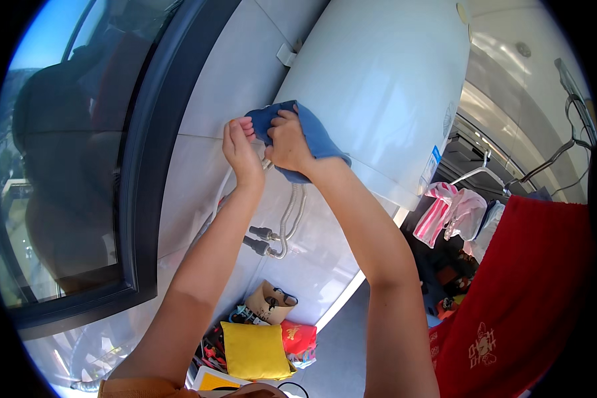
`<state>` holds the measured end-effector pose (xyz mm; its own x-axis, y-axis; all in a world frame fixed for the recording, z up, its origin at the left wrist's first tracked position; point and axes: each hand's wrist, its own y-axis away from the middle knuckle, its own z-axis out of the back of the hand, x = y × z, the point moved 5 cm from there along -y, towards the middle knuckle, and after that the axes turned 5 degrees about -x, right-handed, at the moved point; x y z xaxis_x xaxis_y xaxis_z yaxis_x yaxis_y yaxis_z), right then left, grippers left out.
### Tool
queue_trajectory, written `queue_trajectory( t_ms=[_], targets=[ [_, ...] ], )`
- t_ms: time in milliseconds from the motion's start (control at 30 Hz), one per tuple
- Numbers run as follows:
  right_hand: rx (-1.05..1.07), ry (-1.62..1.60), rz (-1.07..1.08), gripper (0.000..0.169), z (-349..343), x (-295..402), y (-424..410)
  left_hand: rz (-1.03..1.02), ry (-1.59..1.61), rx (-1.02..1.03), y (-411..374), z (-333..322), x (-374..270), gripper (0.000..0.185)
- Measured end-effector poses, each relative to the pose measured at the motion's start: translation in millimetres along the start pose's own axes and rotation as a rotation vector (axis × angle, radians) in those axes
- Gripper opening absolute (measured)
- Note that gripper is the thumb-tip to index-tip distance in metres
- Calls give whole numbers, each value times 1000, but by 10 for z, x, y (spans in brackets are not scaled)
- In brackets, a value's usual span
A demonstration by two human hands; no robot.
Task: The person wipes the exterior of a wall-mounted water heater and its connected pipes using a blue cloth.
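A blue cloth lies against the lower left end of a white wall-mounted water heater. My right hand grips the cloth, its fingers bent into the fabric. My left hand is raised at the cloth's left edge, with fingers curled close to it; whether they pinch the edge is not clear. Braided metal hoses run below the heater to dark valves on the tiled wall. Part of the hoses' upper run is hidden by the cloth and my hands.
A dark-framed window stands at the left. Clothes on hangers and a red towel hang at the right. Below are a yellow cushion, a tan bag and a red package.
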<state>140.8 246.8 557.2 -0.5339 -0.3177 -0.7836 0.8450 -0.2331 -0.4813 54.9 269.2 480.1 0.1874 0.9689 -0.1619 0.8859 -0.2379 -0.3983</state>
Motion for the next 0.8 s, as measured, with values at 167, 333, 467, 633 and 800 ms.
queue_trajectory(
  t_ms=[167,333,467,633,800],
  targets=[
    [-582,-210,-86,26,389,-140,756,-63,-25,69,59,-76,-213,34],
    [-806,-359,-350,34,526,-554,1426,-177,-67,240,390,-385,-406,31],
    [-899,-408,-508,37,418,-880,1912,-537,-129,481,869,-688,-610,19],
    [-1042,-1016,-924,44,-233,-1591,2753,-969,-224,783,1444,-980,-760,14],
    [-984,-1542,-1250,48,-745,-1807,3148,-1034,-221,814,1607,-1253,-608,11]
  ],
)
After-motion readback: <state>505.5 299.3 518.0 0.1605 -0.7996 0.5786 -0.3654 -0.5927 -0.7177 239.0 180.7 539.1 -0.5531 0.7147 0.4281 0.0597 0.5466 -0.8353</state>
